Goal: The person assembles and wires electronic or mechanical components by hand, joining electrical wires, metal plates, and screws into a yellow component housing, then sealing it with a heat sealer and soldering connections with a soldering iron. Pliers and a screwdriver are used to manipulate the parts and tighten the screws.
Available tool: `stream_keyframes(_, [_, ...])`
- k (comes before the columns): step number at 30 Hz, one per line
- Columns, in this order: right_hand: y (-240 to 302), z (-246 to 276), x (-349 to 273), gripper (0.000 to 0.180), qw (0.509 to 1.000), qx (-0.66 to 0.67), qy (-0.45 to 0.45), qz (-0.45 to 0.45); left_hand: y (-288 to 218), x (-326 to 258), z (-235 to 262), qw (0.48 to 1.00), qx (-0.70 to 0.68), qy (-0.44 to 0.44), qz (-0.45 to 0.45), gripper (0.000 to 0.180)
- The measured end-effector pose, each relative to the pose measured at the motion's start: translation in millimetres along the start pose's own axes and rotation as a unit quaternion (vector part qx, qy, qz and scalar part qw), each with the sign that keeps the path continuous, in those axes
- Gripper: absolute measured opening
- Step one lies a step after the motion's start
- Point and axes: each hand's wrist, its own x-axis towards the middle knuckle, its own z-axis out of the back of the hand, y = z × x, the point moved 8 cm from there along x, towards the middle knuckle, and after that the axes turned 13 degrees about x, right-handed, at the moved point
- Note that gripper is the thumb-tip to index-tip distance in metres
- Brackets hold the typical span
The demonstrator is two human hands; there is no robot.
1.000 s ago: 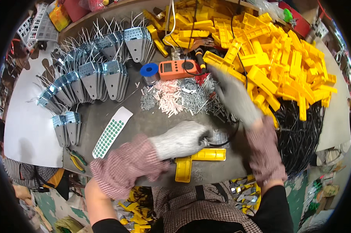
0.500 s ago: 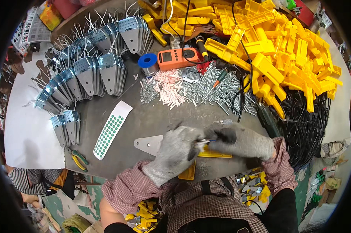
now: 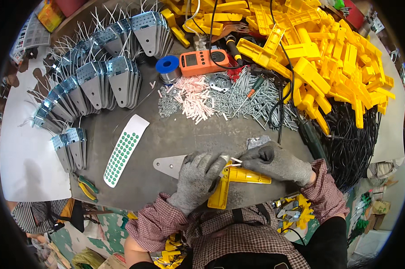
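With the wires as dial centre: sticker sheet [image 3: 125, 154] flat on the tabletop [image 3: 166, 134], well out at nine o'clock. Grey plate [image 3: 175, 165] nearer, same bearing, right end hidden under the left hand [image 3: 197, 179]: fingers curled, tips seemingly pinched on white wires [image 3: 236, 160]. Yellow casing [image 3: 218, 196] around six. At three, right hand [image 3: 276, 162], fingers drawn together; cannot tell whether gripping anything. Farther, black cords [image 3: 348, 157]. Possible trouble: lost wires from too loose a pinch, or a skewed plate from a tug.

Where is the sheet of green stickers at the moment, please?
In the head view, the sticker sheet lies left of centre on the grey table, between the pliers and the left hand.
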Motion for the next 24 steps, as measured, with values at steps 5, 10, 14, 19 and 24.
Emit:
stream_keyframes(5, [0.2,0.5,10.0,0.035,0.988,0.022,0.009,-0.150,-5.3,-0.2,-0.6,0.994,0.098,0.043,-0.018,0.061])
stream_keyframes(10, [-1.4,30.5,35.3,0.029,0.969,-0.154,-0.170,0.095,-24.8,-12.1,1.9,0.984,0.153,0.055,-0.077,0.042])
stream_keyframes(14, [-6.7,37.5,35.4,0.024,0.960,-0.113,-0.217,0.137,-23.7,9.3,12.4,0.997,0.042,0.065,-0.022,0.051])
stream_keyframes(19, [-12.7,41.3,35.0,0.024,0.994,-0.037,-0.094,0.034,-19.7,25.3,7.7,0.986,0.118,0.113,0.016,0.046])
stream_keyframes(24, [-23.7,41.4,30.9,0.029,0.982,-0.077,-0.151,0.083,-33.5,11.7,12.2,0.982,0.152,0.104,-0.036,0.038])
